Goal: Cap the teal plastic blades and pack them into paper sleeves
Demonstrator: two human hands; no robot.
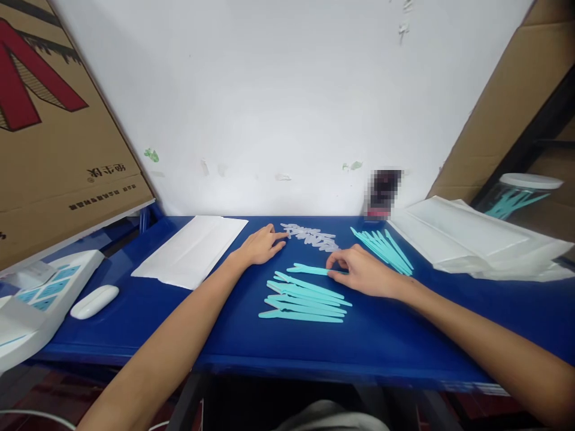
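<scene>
My left hand (259, 245) rests flat on the blue table (224, 335), fingers stretched toward a heap of clear plastic caps (311, 237). My right hand (363, 270) pinches the end of one turquoise plastic stick (309, 269) lying on the table. Below it several turquoise sticks (305, 299) lie in a neat row. Another bundle of turquoise sticks (384, 248) lies just behind my right hand.
A white paper sheet (193, 248) lies at the left. Stacked white bags (471, 239) sit at the right, with a lidded jar of sticks (516, 194) behind. A white device (27, 305), a white oval object (94, 301) and cardboard boxes (49, 120) stand at the left.
</scene>
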